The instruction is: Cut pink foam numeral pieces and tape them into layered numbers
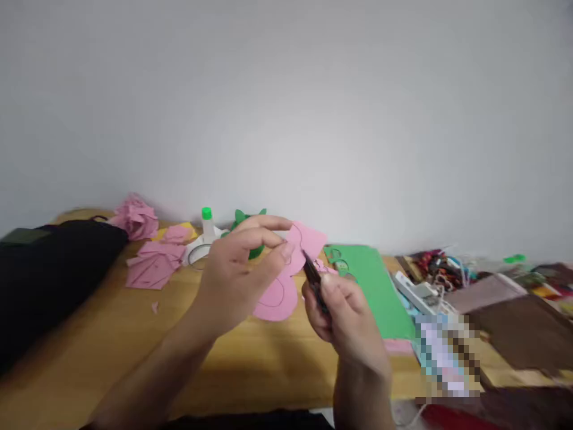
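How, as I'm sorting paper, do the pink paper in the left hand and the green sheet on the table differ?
The pink paper is held up in the left hand; the green sheet lies on the table. The pink paper has a rounded lower edge, the green sheet straight long sides. The green sheet looks larger than the pink paper.

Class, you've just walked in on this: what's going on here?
Above a wooden table, someone's left hand holds up pink paper marked with curved lines. Their right hand grips a dark pointed tool, probably scissors, with its tip at the paper. A green sheet lies to the right; folded pink pieces and a green-capped tube are to the left.
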A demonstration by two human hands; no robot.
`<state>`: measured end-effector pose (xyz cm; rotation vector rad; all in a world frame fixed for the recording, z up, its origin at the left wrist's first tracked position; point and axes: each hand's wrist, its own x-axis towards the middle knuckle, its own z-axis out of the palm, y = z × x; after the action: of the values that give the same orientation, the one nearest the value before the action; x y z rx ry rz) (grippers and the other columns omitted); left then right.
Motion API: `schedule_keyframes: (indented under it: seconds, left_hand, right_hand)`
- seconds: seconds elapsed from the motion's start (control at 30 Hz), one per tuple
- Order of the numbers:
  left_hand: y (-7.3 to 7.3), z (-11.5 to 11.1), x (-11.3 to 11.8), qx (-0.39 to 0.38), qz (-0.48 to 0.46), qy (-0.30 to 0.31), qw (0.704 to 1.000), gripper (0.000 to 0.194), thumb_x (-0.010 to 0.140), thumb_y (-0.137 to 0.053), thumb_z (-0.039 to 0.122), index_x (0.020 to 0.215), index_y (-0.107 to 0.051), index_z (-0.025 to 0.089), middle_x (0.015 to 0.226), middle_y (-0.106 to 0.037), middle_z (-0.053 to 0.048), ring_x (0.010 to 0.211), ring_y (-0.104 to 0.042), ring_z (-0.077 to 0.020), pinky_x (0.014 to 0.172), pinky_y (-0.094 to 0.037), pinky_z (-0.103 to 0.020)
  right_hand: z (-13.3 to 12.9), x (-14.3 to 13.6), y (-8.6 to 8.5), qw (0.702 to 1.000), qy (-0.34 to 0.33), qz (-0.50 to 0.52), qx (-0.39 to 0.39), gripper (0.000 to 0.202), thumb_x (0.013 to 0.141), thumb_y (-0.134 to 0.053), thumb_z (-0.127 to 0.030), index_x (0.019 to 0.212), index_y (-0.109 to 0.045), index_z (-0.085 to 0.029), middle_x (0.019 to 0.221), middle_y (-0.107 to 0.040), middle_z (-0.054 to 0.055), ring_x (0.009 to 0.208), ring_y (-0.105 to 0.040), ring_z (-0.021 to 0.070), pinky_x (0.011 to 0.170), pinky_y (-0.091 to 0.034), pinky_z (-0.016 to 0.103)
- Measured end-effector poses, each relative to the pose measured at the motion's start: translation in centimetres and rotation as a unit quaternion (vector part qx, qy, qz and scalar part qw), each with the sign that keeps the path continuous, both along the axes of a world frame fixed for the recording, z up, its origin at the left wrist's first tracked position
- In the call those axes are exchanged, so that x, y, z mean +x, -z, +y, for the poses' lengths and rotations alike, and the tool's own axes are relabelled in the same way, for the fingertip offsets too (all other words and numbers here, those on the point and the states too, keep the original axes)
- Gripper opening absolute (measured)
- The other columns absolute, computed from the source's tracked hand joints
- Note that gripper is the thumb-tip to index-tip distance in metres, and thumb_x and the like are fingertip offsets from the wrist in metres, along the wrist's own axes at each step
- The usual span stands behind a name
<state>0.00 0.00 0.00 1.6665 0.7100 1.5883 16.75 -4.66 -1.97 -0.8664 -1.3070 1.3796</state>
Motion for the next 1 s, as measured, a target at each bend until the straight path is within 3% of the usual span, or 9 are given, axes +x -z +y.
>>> schedule_keyframes:
  seconds: [0.37, 0.67, 1.0]
  left_hand:
    - [0.9, 2.1, 1.0, -0.054, 0.006, 0.003, 0.999, 0.017, 0.085, -0.064, 0.018, 0.068, -0.067, 0.022, 0.101, -0.07, 0.0, 0.098, -0.065, -0.016, 0.094, -0.047, -0.033]
    - [1.4, 3.1, 1.6, -0.063, 0.048, 0.056, 0.995, 0.016, 0.086, -0.063, 0.016, 0.071, -0.067, 0.022, 0.101, -0.069, 0.001, 0.097, -0.064, -0.012, 0.089, -0.049, -0.025]
    - [1.7, 3.6, 1.8, -0.078, 0.041, 0.051, 0.995, 0.016, 0.085, -0.064, 0.018, 0.07, -0.067, 0.021, 0.101, -0.07, 0.0, 0.097, -0.065, -0.0132, 0.09, -0.049, -0.027]
  right_hand:
    - [1.7, 0.8, 0.7, 0.999, 0.0, 0.017, -0.034, 0.047, 0.094, -0.054, -0.056, 0.067, -0.052, -0.018, 0.047, -0.03, -0.01, 0.037, -0.017, 0.0031, 0.033, -0.014, 0.015]
    - [2.7, 1.5, 1.4, 0.997, -0.009, 0.039, -0.059, 0.046, 0.096, -0.051, -0.056, 0.072, -0.058, -0.017, 0.048, -0.029, -0.011, 0.037, -0.016, 0.0033, 0.033, -0.015, 0.016]
    - [3.2, 1.7, 1.7, 0.997, 0.0, 0.042, -0.065, 0.046, 0.096, -0.052, -0.055, 0.069, -0.056, -0.018, 0.047, -0.03, -0.01, 0.037, -0.016, 0.0033, 0.033, -0.015, 0.017]
